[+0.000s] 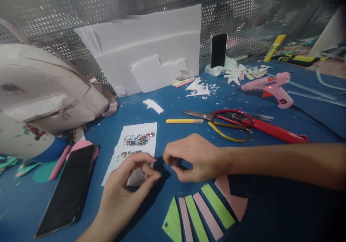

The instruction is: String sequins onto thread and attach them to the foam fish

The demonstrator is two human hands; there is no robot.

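My left hand [129, 191] is over the lower right edge of a white paper sheet [115, 162]. Its thumb and a fingertip are pinched together; anything between them is too small to make out. Close to its right, my right hand [197, 158] is also closed in a pinch, palm down, and what its fingertips hold is hidden. Two patches of multicoloured shiny bits [139, 139] lie on the sheet, the lower one partly behind my left hand. Below my right hand, green strips [218, 206] and pink strips [208, 216] lie between a green pointed piece [173, 222] with a dark dot and a pink notched piece [238, 204].
A yellow pen [183, 121], scissors [229, 121] and a pink glue gun [273, 87] lie beyond my hands. At left are a dark phone [66, 191] and a bag [54, 87]. White scraps [198, 87] and a propped white board [151, 43] stand behind.
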